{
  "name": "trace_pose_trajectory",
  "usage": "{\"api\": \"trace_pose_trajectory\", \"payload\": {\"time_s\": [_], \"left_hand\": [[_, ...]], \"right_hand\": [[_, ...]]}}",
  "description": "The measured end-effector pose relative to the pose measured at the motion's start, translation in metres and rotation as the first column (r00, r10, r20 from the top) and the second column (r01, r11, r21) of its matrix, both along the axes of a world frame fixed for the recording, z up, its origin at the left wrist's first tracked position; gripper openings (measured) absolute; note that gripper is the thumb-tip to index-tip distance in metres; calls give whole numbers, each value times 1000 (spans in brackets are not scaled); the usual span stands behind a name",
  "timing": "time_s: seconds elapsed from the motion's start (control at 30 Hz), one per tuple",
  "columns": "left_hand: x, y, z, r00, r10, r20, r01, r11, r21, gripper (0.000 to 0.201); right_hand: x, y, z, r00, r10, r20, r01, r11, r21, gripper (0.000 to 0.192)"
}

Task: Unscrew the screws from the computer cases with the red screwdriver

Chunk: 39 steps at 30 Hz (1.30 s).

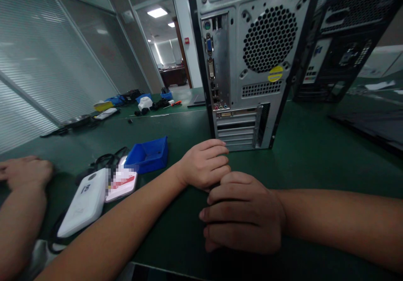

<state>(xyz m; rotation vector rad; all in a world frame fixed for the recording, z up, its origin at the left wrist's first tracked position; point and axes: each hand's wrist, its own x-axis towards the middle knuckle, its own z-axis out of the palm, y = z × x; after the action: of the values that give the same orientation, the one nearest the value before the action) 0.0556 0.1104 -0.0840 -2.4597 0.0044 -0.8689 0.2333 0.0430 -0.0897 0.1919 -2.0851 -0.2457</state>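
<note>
Grey computer case (252,62) stands just beyond both hands' (204,165) grip.

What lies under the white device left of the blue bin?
Under the white device, black cable loops out onto the green table; the rest is covered. A card lies beside it.

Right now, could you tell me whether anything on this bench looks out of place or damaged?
One thing stands out: the silver computer case has an open expansion slot at the back, a dark gap among covered ones. A yellow sticker sits by the fan grille. The left hand and right hand rest together on the green mat.
</note>
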Motion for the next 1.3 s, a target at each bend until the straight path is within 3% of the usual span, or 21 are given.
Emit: {"api": "trace_pose_trajectory", "payload": {"time_s": [0.17, 0.5, 0.67, 0.73, 0.93, 1.03, 1.13, 1.3], "left_hand": [[-2, -1, 2, 999, 41, -6, -41, 999, -3, 11], [-3, -4, 7, 1000, 8, 7, -8, 998, -64, 31], [0, -3, 5, 997, 5, 83, -7, 1000, 20, 6], [1, -3, 6, 995, 5, 98, -10, 999, 46, 6], [-3, -7, 9, 997, 5, 83, -4, 1000, -14, 49], [-4, -7, 8, 997, 14, 81, -12, 1000, -15, 39], [-4, -5, 8, 996, 29, 86, -25, 999, -41, 24], [-5, -4, 10, 996, 23, 80, -20, 999, -36, 17]], "right_hand": [[0, -2, -1, 1000, -20, 14, 20, 1000, 10, 27], [3, -3, -4, 993, -14, 118, 18, 999, -30, 30], [3, 3, -4, 997, -19, 76, 19, 1000, 1, 22], [3, 4, -3, 1000, -19, 11, 19, 1000, -15, 20], [8, 4, -2, 999, -26, -27, 21, 986, -167, 19], [10, 4, -4, 1000, -7, 13, 9, 987, -160, 14], [8, 2, -3, 998, -42, 39, 46, 990, -135, 22], [4, -3, -1, 995, -57, 79, 65, 993, -102, 34]]}}
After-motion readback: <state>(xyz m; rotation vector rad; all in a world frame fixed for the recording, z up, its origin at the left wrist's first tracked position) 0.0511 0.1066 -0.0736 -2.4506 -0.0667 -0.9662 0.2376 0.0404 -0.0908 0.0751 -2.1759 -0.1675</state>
